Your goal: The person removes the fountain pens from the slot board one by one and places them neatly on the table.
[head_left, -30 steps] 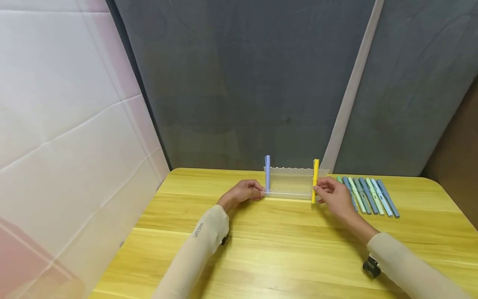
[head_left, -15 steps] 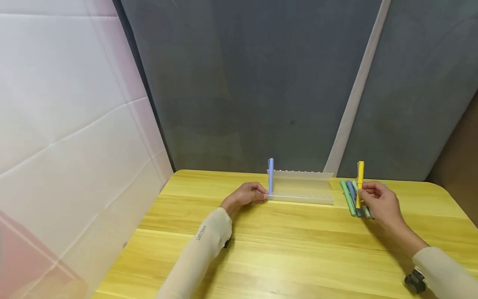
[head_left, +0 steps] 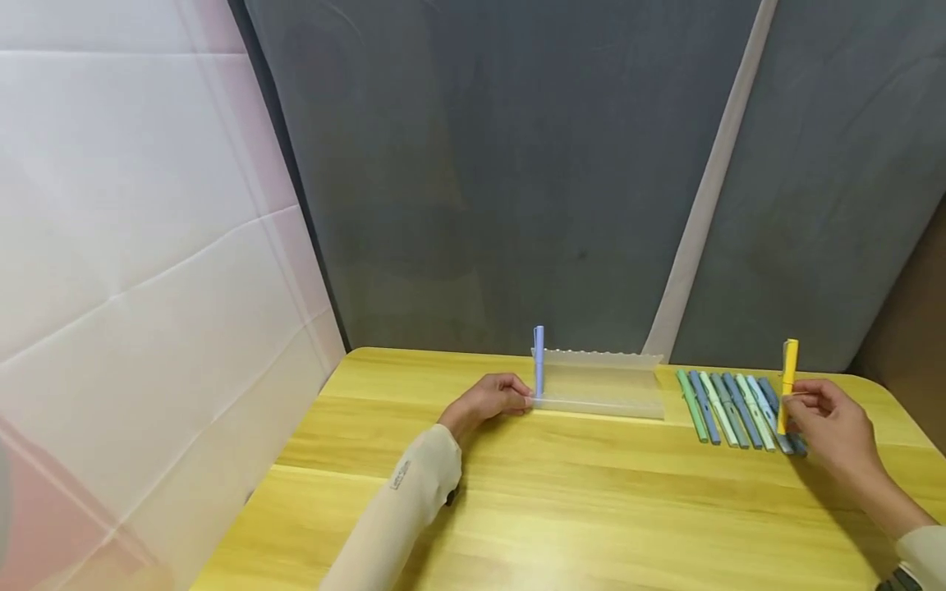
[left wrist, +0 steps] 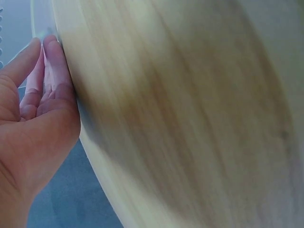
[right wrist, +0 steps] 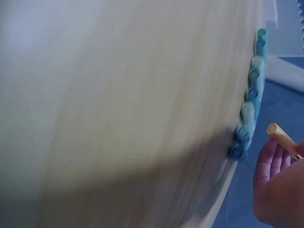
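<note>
My right hand [head_left: 835, 423] pinches a yellow pen [head_left: 788, 386] upright at the right end of a row of capped pens [head_left: 732, 410]. In the right wrist view the yellow pen [right wrist: 283, 139] sticks out past my fingers, apart from the row. My left hand [head_left: 491, 398] pinches the near left corner of a clear plastic pen stand [head_left: 602, 382] with a scalloped back edge. A lilac pen [head_left: 539, 361] stands upright at the stand's left end. Thumb and fingertips of the left hand [left wrist: 42, 95] meet at the clear edge in the left wrist view.
Green, blue and pale pens lie side by side on the wooden table [head_left: 562, 509], right of the stand. Dark grey cloth [head_left: 473, 180] hangs behind the table's back edge. A white and pink sheet [head_left: 133, 230] hangs at the left.
My right hand has carried the yellow pen from the stand's right end rightward over the pen row to its far right end. The left hand keeps its place at the stand's corner.
</note>
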`<state>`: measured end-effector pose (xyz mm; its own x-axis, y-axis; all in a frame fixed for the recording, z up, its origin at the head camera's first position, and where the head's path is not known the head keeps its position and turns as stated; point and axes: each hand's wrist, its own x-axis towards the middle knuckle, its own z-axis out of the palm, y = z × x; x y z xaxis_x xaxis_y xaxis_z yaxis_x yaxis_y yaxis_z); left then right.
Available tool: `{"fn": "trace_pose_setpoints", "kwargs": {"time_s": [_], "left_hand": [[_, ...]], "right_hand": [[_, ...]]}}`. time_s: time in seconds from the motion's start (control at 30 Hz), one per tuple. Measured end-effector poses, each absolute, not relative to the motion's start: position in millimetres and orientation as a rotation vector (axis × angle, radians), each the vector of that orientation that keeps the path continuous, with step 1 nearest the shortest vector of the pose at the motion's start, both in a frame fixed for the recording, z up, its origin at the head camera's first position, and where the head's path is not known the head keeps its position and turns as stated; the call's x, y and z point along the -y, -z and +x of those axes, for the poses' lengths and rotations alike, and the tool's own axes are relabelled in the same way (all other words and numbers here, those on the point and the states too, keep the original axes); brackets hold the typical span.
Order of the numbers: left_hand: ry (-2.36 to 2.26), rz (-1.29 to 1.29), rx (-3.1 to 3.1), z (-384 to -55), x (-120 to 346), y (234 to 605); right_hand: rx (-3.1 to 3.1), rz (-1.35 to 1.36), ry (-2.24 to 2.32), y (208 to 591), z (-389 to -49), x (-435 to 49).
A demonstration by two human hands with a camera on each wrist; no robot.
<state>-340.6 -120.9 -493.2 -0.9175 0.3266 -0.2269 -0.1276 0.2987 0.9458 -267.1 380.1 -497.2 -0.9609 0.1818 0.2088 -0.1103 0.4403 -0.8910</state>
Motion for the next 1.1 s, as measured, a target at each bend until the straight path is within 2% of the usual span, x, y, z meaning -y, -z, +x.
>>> {"fn": "trace_pose_setpoints", "kwargs": {"time_s": [0.33, 0.5, 1.1], "left_hand": [[-1.647, 0.190, -2.193, -338, 122, 494], [-1.653, 0.198, -2.191, -339, 123, 493], [-1.671, 0.181, -2.181, -341, 121, 493]], "right_hand": [[2.708, -0.227, -1.056, 497, -273, -405], [2.752, -0.254, -0.995, 496, -278, -408], [2.852, -0.135, -0.731, 500, -283, -411]]}}
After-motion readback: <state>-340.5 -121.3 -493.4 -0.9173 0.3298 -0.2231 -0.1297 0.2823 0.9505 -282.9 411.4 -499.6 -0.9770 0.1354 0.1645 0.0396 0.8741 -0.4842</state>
